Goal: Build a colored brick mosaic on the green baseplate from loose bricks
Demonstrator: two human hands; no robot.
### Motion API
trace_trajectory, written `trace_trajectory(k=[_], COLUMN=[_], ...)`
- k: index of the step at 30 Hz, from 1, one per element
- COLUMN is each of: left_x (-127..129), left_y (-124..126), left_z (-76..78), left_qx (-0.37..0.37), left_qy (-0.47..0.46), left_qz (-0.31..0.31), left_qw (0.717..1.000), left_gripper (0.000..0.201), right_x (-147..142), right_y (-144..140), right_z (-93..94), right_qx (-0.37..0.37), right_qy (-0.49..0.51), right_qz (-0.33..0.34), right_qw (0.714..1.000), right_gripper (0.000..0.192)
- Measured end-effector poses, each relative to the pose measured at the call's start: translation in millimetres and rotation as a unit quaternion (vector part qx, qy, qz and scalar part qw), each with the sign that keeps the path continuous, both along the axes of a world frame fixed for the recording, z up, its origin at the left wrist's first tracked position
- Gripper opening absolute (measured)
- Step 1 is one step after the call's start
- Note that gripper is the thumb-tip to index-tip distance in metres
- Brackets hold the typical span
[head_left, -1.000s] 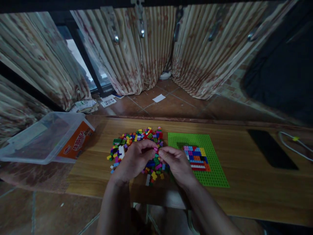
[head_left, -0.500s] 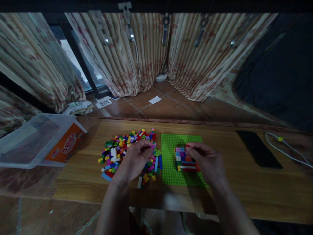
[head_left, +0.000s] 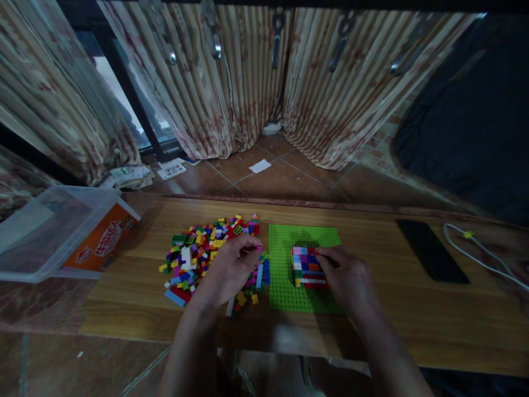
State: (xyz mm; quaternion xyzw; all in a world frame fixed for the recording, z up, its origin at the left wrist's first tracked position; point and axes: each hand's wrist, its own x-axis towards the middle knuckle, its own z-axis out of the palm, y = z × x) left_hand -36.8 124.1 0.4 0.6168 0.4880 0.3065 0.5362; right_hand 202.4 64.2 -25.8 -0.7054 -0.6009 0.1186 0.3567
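A green baseplate (head_left: 285,286) lies on the wooden table (head_left: 372,320), bearing a small block of coloured bricks (head_left: 305,266) stacked in rows. My right hand (head_left: 346,278) rests on the plate at the right side of that block, fingertips against its top right edge; whether a brick is under them is hidden. A heap of loose coloured bricks (head_left: 198,251) lies left of the plate. My left hand (head_left: 229,270) hovers over the heap's right part, fingers curled and pinched together near a small pink brick.
A clear plastic bin (head_left: 49,237) with an orange label lies on its side at the table's left end. A black phone (head_left: 432,258) and a white cable (head_left: 479,253) lie at the right. Curtains and tiled floor with papers are beyond the table.
My right hand left my left hand over the heap and moved right onto the brick block on the baseplate. My left hand stayed over the heap.
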Motion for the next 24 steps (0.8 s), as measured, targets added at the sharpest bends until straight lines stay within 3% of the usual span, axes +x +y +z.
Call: trace_trajectory(k=[9, 24], left_x=[1.9, 0.7], left_y=[-1.3, -1.9], left_z=[2.4, 0.4], left_qx=[-0.019, 0.014], left_qy=[-0.019, 0.009], left_qz=[-0.005, -0.006], left_qw=[1.0, 1.0], left_gripper=[0.018, 0.015], right_x=[-3.8, -0.6], right_y=[3.8, 4.0], right_z=[-0.1, -4.0], right_qx=[-0.012, -0.017], right_qy=[-0.011, 0.046], right_qz=[-0.019, -0.054], right_qw=[1.0, 0.997], right_gripper=[0.026, 0.028])
